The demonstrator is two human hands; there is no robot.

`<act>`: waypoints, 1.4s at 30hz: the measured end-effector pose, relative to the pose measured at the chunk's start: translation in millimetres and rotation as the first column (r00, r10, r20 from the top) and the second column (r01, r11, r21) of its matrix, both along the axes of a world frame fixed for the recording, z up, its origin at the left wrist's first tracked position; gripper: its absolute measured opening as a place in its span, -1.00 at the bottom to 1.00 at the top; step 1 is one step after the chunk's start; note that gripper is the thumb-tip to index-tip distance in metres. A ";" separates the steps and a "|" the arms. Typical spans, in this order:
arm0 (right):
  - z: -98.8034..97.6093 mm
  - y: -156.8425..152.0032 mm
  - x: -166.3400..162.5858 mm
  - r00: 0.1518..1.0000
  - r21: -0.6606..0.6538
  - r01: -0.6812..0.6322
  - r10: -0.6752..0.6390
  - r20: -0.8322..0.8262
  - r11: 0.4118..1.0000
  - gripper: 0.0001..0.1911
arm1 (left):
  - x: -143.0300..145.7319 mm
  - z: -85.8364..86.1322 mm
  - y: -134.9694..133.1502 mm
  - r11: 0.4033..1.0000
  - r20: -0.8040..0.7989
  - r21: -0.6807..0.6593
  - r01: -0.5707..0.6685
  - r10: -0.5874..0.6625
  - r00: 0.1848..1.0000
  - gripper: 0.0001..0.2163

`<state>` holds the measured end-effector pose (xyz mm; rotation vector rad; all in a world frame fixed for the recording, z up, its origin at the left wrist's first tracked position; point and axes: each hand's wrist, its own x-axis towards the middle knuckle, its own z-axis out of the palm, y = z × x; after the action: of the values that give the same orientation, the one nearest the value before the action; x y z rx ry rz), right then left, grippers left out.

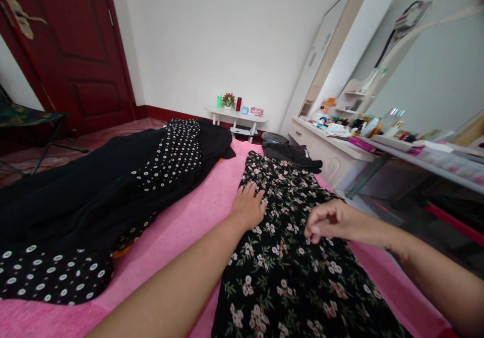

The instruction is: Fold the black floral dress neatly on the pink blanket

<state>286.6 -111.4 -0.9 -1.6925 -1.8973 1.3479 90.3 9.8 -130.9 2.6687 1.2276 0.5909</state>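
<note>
Bedroom w/ white walls, dark red door [71, 50], pink bed sheet [196, 212] underfoot. Black floral dress [287, 257] lies flat on sheet, thin crinkly fabric; left hand [249, 204] pressed open on its edge, right hand [333, 221] pinching cloth, fingers curled. Black polka-dot dress [113, 196] well apart at left; cluttered white dresser [333, 151] at right.

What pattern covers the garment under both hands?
Small pink-and-white flowers on black floral garment, head view.
</note>
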 end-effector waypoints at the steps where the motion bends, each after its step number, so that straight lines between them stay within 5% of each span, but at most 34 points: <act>1: -8.7 4.9 4.5 0.999 0.029 0.047 -0.047 0.016 0.998 -0.66 | 0.2 -0.1 0.2 1.000 -0.003 -0.001 -0.001 0.001 1.000 -0.54; 5: -46.8 43.1 33.8 0.897 0.270 0.419 -0.441 0.022 0.867 -0.72 | 0.8 0.2 0.7 1.000 -0.011 -0.011 -0.002 0.002 1.000 -0.53; 7: -63.0 65.3 45.2 0.828 0.363 0.494 -0.555 0.083 0.790 -0.81 | 0.8 0.7 0.9 1.000 -0.016 -0.022 0.002 -0.002 1.000 -0.53; 13: -84.9 120.0 45.4 0.621 0.594 0.471 -0.723 0.301 0.652 -0.69 | -0.2 2.6 0.4 1.000 -0.006 -0.023 0.007 -0.007 1.000 -0.53; 16: -87.3 136.2 38.8 0.459 0.624 0.442 -0.761 0.459 0.644 -0.54 | -0.5 2.7 0.1 1.000 0.004 -0.018 0.008 -0.008 1.000 -0.53; 19: -85.8 142.9 35.4 0.366 0.634 0.427 -0.765 0.530 0.644 -0.65 | -0.5 2.2 -0.2 1.000 0.007 -0.022 0.006 -0.006 1.000 -0.53; 26: -70.1 143.1 31.8 0.336 0.716 0.422 -0.829 0.447 0.557 -0.64 | -0.4 1.0 -0.4 1.000 0.022 -0.012 0.011 -0.011 1.000 -0.52; 31: -81.1 140.6 26.6 0.376 0.634 0.373 -0.735 0.564 0.678 -0.68 | -0.8 1.5 -0.2 1.000 0.034 -0.020 0.012 -0.011 0.999 -0.53; 33: -85.4 139.2 26.5 0.374 0.637 0.362 -0.732 0.570 0.681 -0.77 | -1.3 2.1 -0.4 1.000 0.032 -0.023 0.011 -0.010 0.999 -0.53; 37: -77.0 140.1 24.9 0.379 0.711 0.373 -0.797 0.470 0.596 -0.75 | -2.1 3.2 -1.2 1.000 0.029 -0.029 0.008 -0.007 1.000 -0.53; 42: -48.8 146.4 -1.8 0.532 0.805 0.364 -0.814 0.232 0.468 -0.79 | -1.6 2.8 -1.0 1.000 0.044 -0.021 0.011 -0.010 0.999 -0.54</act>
<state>284.8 35.0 -49.7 -2.1539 -1.3774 -0.2562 88.7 8.8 -128.1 2.6287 1.2011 0.6274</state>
